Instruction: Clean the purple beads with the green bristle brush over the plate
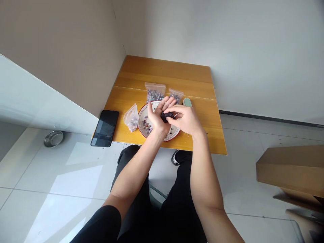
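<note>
My left hand (157, 114) is held palm up over a white plate (141, 125) with a red rim, fingers spread, with a dark purple clump of beads (167, 116) lying in the palm. My right hand (184, 118) reaches across with its fingers pinched on that dark clump. Loose purple beads (146, 126) lie scattered on the plate under my hands. Both forearms stretch from my lap to the small wooden table (167, 72).
Two clear bags of beads (155, 92) (176, 95) lie behind the plate, a third bag (131, 117) to its left. A black phone (105, 128) overhangs the table's left front corner. A pale green object (187, 101) peeks out behind my right hand. A cardboard box (291, 168) stands at right.
</note>
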`<move>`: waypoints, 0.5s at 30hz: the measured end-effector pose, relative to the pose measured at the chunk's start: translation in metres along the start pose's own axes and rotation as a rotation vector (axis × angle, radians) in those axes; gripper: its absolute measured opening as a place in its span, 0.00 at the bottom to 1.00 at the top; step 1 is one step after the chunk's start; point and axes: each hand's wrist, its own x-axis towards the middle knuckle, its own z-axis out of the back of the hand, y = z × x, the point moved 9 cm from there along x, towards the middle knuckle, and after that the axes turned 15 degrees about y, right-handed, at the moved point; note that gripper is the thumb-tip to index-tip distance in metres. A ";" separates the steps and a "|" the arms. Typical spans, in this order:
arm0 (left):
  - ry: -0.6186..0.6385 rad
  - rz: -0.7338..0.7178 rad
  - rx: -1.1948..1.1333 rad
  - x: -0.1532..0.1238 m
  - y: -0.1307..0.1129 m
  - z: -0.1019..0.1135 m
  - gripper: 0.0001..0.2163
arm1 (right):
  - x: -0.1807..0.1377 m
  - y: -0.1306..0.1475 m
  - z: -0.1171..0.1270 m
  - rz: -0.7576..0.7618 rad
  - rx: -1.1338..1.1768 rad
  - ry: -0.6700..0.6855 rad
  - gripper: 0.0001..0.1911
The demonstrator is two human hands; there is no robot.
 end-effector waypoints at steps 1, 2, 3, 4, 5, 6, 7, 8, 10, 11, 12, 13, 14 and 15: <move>0.000 0.002 -0.001 0.000 0.002 0.000 0.31 | 0.001 0.002 0.001 0.004 -0.017 -0.022 0.14; 0.001 0.001 -0.004 0.000 0.003 0.000 0.31 | 0.001 0.004 0.002 0.008 -0.042 -0.049 0.14; 0.006 0.000 -0.008 0.000 0.004 0.001 0.31 | 0.001 0.006 0.003 0.012 -0.068 -0.072 0.13; 0.013 -0.005 -0.013 0.001 0.004 0.000 0.31 | 0.001 0.008 0.004 0.014 -0.090 -0.087 0.13; 0.019 -0.010 -0.018 0.001 0.003 0.000 0.31 | 0.001 0.009 0.005 0.014 -0.101 -0.092 0.14; 0.024 -0.015 -0.024 0.002 0.002 0.000 0.31 | 0.000 0.009 0.005 0.010 -0.103 -0.085 0.14; 0.025 -0.021 -0.026 0.002 -0.001 0.000 0.32 | 0.000 0.009 0.005 0.005 -0.098 -0.067 0.14; 0.024 -0.028 -0.026 0.002 -0.003 0.001 0.32 | -0.001 0.009 0.003 0.001 -0.083 -0.044 0.14; 0.020 -0.032 -0.022 0.002 -0.005 0.001 0.32 | -0.001 0.007 0.001 0.002 -0.037 -0.003 0.13; 0.019 -0.027 -0.022 0.002 -0.004 0.001 0.32 | -0.001 0.007 0.000 0.005 -0.020 0.002 0.13; 0.017 -0.019 -0.027 0.002 -0.002 0.000 0.32 | -0.001 0.008 -0.001 0.010 -0.014 -0.007 0.13; 0.015 -0.011 -0.038 0.002 0.001 0.000 0.33 | -0.001 0.008 0.000 0.016 -0.021 -0.030 0.13; 0.014 -0.005 -0.054 0.001 0.003 0.000 0.33 | 0.000 0.010 0.002 0.021 -0.038 -0.056 0.12; 0.013 -0.002 -0.071 0.001 0.005 -0.001 0.34 | 0.000 0.011 0.003 0.026 -0.062 -0.080 0.12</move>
